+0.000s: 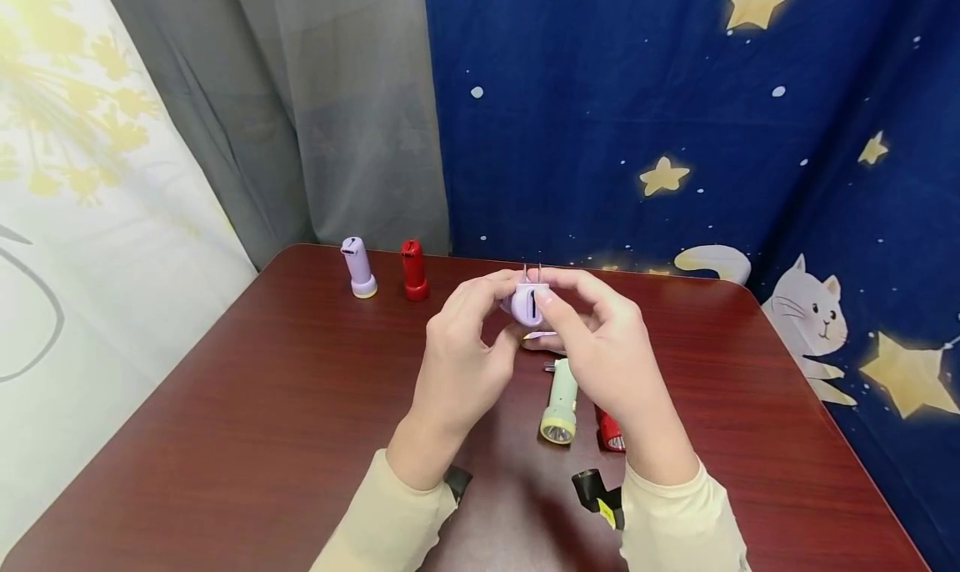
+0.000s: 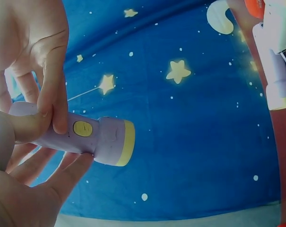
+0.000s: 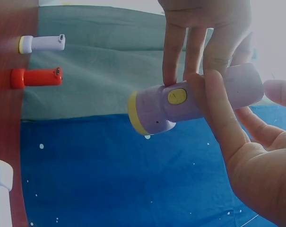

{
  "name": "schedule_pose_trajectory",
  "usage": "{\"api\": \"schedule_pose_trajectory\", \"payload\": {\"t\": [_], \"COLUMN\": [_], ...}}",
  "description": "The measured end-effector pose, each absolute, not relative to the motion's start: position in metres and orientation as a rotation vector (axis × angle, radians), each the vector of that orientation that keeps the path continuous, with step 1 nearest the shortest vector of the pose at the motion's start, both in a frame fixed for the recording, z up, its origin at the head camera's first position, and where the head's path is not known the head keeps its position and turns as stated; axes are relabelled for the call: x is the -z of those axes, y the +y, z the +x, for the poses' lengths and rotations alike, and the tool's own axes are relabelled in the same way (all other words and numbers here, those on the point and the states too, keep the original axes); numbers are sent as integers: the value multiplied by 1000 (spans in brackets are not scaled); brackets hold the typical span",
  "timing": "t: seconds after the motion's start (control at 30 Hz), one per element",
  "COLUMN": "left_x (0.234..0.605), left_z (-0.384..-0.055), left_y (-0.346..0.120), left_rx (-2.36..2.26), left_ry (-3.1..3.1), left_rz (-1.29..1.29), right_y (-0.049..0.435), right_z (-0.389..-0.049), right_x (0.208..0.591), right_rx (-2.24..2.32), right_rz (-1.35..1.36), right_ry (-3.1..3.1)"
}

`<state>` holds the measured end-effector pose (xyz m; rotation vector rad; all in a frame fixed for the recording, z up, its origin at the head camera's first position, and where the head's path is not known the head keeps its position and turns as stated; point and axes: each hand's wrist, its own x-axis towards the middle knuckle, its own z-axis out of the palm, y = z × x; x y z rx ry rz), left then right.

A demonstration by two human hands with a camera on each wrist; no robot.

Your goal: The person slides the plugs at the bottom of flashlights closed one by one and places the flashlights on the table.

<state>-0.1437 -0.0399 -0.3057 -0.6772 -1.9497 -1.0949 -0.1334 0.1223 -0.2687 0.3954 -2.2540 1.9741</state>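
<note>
Both hands hold one lilac flashlight (image 1: 528,309) above the table, its tail end toward the head camera and two metal prongs sticking up from it. My left hand (image 1: 463,359) grips its body with fingers and thumb. From the other side my right hand (image 1: 611,347) pinches it, the thumb on the tail end by a dark slot. In the left wrist view the flashlight's yellow button (image 2: 82,128) and yellow-rimmed head (image 2: 115,142) show. Fingers of both hands cover much of the body in the right wrist view.
A lilac flashlight (image 1: 358,268) and a red flashlight (image 1: 414,270) stand at the table's back left. Below the hands lie a pale green flashlight (image 1: 561,401) and a red one (image 1: 612,432), partly behind the right wrist. Another lilac flashlight (image 2: 274,61) lies nearby. Curtains hang behind.
</note>
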Motion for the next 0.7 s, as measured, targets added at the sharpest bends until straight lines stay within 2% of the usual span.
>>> {"api": "schedule_pose_trajectory", "payload": {"t": [0.7], "left_x": [308], "left_z": [-146], "left_y": [-39], "left_rx": [1160], "left_ry": [-1949], "left_rz": [-717], "right_y": [118], "right_z": [-132], "right_x": [269], "right_rx": [-2026], "right_rz": [340], "right_ry": [-2258]}}
